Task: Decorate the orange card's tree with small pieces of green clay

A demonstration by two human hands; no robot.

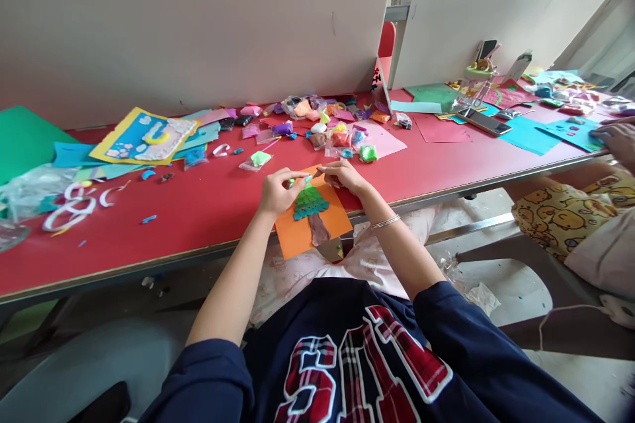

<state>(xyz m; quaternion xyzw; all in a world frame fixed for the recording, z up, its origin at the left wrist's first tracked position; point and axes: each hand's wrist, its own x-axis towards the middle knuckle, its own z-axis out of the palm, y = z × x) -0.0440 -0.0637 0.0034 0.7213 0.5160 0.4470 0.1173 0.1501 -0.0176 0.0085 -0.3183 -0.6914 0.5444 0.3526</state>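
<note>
An orange sheet of paper [290,231] lies at the table's front edge, its lower part jutting out over my lap. On it is a tree of modelling clay, with a green layered crown [310,203] and a brown trunk [319,230]. My left hand [279,193] is at the sheet's upper left, fingers pinched beside the treetop; a small pale teal bit shows at the fingertips, too small to name. My right hand [344,176] is at the upper right edge, its fingers closed on a small piece of brown clay [317,173].
Behind the sheet lie several bags of coloured clay [341,137]. A yellow-framed clay picture [143,137] and white paper strips [74,206] are to the left. On the right are a phone [485,121], a cup with scissors [469,92] and another person's hand [620,139].
</note>
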